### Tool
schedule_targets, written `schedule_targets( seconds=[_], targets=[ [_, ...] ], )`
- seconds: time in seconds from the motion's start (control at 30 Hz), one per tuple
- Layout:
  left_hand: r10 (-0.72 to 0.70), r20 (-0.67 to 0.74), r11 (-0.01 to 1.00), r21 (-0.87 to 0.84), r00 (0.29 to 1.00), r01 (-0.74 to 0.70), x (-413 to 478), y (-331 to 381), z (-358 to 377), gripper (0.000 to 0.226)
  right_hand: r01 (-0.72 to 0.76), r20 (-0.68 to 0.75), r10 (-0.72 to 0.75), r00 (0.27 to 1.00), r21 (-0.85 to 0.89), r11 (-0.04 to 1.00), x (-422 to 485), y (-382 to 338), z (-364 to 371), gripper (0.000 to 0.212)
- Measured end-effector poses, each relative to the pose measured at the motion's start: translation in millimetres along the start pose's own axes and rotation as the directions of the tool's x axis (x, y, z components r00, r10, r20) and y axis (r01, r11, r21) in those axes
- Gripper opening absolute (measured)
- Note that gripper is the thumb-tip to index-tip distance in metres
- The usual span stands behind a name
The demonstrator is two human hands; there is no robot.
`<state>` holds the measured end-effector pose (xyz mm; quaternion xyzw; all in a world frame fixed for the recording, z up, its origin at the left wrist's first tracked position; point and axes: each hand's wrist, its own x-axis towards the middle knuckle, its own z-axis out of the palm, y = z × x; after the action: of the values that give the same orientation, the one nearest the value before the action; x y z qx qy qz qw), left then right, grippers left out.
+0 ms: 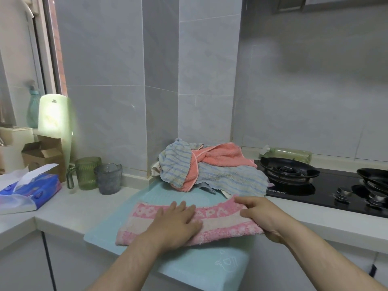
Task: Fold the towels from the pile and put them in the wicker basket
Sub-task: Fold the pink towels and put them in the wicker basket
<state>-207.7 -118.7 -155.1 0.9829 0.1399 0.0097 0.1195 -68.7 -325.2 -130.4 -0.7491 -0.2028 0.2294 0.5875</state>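
A pink and white towel lies folded into a band on a light blue mat at the counter's front edge. My left hand rests flat on its middle, fingers straight. At the towel's right end my right hand grips the cloth, thumb below and fingers over the top edge. Behind the mat sits the pile: blue-striped towels with a coral towel draped across them, against the tiled wall. No wicker basket is in view.
A black gas hob with two burners lies to the right. On the left stand a green cup, a grey cup, a blue tissue pack, a cardboard box and a pale green board.
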Motion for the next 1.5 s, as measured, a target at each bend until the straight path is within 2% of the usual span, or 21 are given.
schedule_targets(
  seconds=[0.1,0.23,0.4,0.47,0.53,0.57,0.67,0.73,0.8,0.87,0.97,1.03,1.1,1.17,1.23,1.3,1.37,1.43,1.5],
  targets=[
    [0.006,0.114,0.995,0.103,0.994,-0.018,9.8,28.6,10.1,0.091,0.023,-0.053,-0.018,0.998,0.091,0.996,-9.5,2.1,-25.6,0.055],
    [-0.009,0.167,0.988,0.152,0.986,-0.017,19.0,50.6,19.4,0.107,0.034,-0.044,-0.032,0.999,0.049,0.998,-22.0,1.9,-42.8,0.056],
    [-0.004,0.164,0.986,0.165,0.986,-0.024,22.0,53.0,22.3,0.109,0.033,-0.026,-0.032,0.999,0.052,0.998,-24.8,-16.2,-37.2,0.033],
    [0.018,0.139,0.992,0.121,0.990,-0.035,18.0,50.9,19.9,0.106,0.030,-0.032,-0.029,0.999,0.027,0.999,-19.5,-25.1,-29.4,0.031],
    [0.031,0.036,0.999,0.040,0.999,-0.033,11.3,45.9,14.7,0.098,0.036,-0.041,-0.036,0.999,0.000,0.999,-12.0,-34.0,-18.0,0.039],
    [0.022,-0.060,1.000,0.008,0.998,-0.021,7.1,41.2,10.7,0.090,0.041,-0.043,-0.041,0.998,-0.006,0.999,-10.0,-39.4,-10.6,0.038],
    [-0.092,-0.339,0.995,-0.062,0.936,0.075,-5.5,19.0,-3.3,0.062,0.080,0.001,-0.080,0.997,-0.036,0.996,-3.0,-50.5,18.2,0.021],
    [-0.185,-0.407,0.978,-0.164,0.894,0.128,-12.5,2.4,-8.7,0.047,0.110,0.015,-0.109,0.994,-0.110,0.988,3.3,-50.9,42.4,0.023],
    [-0.230,-0.431,0.957,-0.265,0.872,0.122,-19.0,-13.3,-11.1,0.036,0.135,0.057,-0.127,0.990,-0.166,0.977,6.3,-49.4,69.8,0.024],
    [-0.232,-0.412,0.936,-0.340,0.881,0.088,-25.7,-25.2,-11.9,0.033,0.143,0.096,-0.124,0.988,-0.229,0.963,6.9,-47.0,96.7,0.024],
    [-0.184,-0.362,0.934,-0.353,0.914,0.048,-32.7,-37.3,-9.2,0.035,0.140,0.159,-0.093,0.983,-0.315,0.939,5.7,-39.7,125.2,0.024],
    [-0.166,-0.328,0.927,-0.374,0.930,0.034,-34.9,-41.4,-8.4,0.038,0.147,0.218,-0.080,0.973,-0.310,0.939,0.9,-35.3,132.6,0.028],
    [-0.161,-0.293,0.911,-0.411,0.942,0.028,-35.5,-44.3,-9.0,0.038,0.160,0.249,-0.093,0.964,-0.263,0.951,-5.0,-35.6,128.6,0.042],
    [-0.134,-0.265,0.917,-0.399,0.955,0.018,-36.2,-45.8,-10.5,0.038,0.200,0.217,-0.153,0.964,-0.214,0.956,-12.4,-40.1,115.6,0.033],
    [-0.073,-0.248,0.943,-0.333,0.966,-0.014,-34.7,-45.5,-10.9,0.036,0.265,0.123,-0.242,0.962,-0.241,0.934,-19.1,-38.4,96.9,0.021],
    [-0.040,-0.232,0.954,-0.297,0.972,-0.032,-31.4,-39.4,-13.8,0.033,0.338,0.043,-0.358,0.933,-0.451,0.826,-22.1,-27.1,77.7,0.024],
    [-0.041,-0.202,0.934,-0.356,0.979,-0.034,-23.5,-32.5,-19.5,0.026,0.343,0.067,-0.397,0.915,-0.647,0.681,-26.7,-11.0,66.1,0.027],
    [-0.081,-0.143,0.862,-0.507,0.986,-0.002,-11.7,-26.6,-23.9,0.016,0.355,0.131,-0.385,0.914,-0.721,0.595,-29.6,3.1,60.7,0.021],
    [-0.153,-0.043,0.734,-0.674,0.987,0.084,-0.5,-22.4,-25.4,0.022,0.388,0.164,-0.406,0.899,-0.726,0.568,-31.4,11.3,57.8,0.015]
  ],
)
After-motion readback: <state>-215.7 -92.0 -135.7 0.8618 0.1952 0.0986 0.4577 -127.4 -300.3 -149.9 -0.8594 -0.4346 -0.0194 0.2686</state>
